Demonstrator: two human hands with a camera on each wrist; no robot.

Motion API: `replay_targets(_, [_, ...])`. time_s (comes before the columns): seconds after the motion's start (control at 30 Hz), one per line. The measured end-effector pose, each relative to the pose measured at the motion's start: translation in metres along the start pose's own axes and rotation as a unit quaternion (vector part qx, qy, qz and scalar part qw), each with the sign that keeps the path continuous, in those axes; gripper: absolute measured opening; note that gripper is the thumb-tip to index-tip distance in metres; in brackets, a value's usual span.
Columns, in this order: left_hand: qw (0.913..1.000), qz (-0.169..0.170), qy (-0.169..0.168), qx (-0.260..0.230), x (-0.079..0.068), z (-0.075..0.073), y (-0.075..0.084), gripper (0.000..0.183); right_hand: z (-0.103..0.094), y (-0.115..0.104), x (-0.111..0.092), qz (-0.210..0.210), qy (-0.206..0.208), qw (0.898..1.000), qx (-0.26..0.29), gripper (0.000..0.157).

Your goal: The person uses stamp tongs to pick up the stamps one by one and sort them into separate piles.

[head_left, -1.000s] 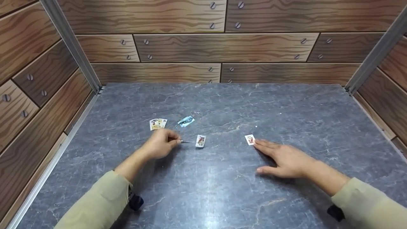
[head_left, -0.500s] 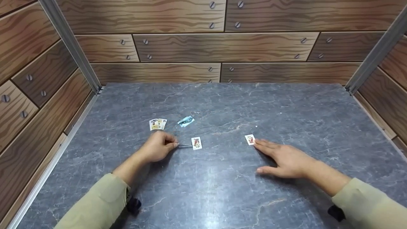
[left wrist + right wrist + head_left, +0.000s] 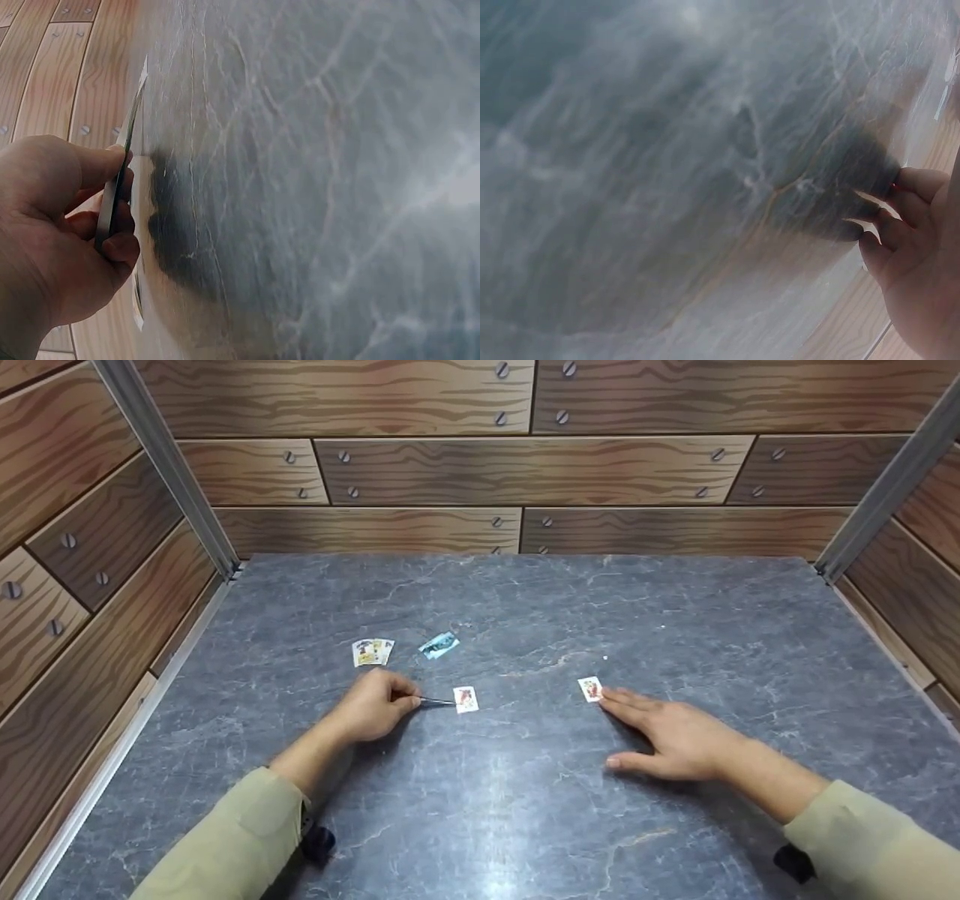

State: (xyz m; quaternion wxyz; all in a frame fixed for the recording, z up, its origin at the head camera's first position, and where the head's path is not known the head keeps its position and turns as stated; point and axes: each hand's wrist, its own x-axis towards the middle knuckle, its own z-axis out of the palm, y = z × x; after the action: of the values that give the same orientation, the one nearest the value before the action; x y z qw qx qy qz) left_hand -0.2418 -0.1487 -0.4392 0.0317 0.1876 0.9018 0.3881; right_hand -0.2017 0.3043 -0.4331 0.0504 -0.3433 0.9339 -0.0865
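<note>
My left hand (image 3: 371, 706) pinches slim metal tweezers (image 3: 112, 199) between thumb and fingers. In the head view their tip meets the left edge of a small playing card (image 3: 466, 699) with a red figure. That card appears to lie flat on or just over the table; the exact contact cannot be told. Further right, my right hand (image 3: 671, 739) rests palm down on the table with straight fingers. Its fingertips touch the right edge of another small playing card (image 3: 589, 688), face up with a similar red figure.
Beyond the left hand, several overlapping small cards (image 3: 373, 652) lie face up. A blue card or wrapper (image 3: 439, 646) lies beside them. The grey marbled table (image 3: 540, 607) is bounded by wood-patterned walls (image 3: 517, 472) at the back and sides.
The left hand has shifted slightly left and toward me with the tweezers and card. The card, tilted earlier, now appears flatter. My right hand and its card have stayed still.
</note>
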Motion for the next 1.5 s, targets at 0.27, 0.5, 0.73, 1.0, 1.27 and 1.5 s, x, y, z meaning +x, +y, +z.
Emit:
replay_targets(0.27, [0.9999,0.008,0.000,0.006,0.000,-0.002,-0.001,0.011,0.000,0.000,-0.001,0.003,0.001,1.000,0.001,0.094])
replay_targets(0.5, [0.9998,0.013,0.008,0.008,0.000,-0.005,-0.002,0.012,-0.001,0.000,0.000,0.004,-0.002,1.000,0.001,0.094])
replay_targets(0.73, [0.9999,0.008,0.015,0.003,-0.002,-0.009,-0.006,0.012,-0.002,0.000,0.000,0.002,-0.003,1.000,-0.003,0.094])
replay_targets(1.0, [0.9994,-0.010,0.028,0.018,-0.004,-0.018,-0.005,0.010,-0.001,0.000,0.000,0.005,-0.003,1.000,0.001,0.095])
replay_targets(1.27, [0.9994,-0.009,0.029,0.017,0.008,-0.023,0.012,0.014,-0.001,0.000,0.000,0.005,0.000,1.000,0.000,0.095])
replay_targets(1.5, [0.9991,0.032,0.010,0.028,0.035,-0.009,0.043,0.014,0.000,0.000,-0.001,0.007,-0.006,1.000,-0.002,0.097])
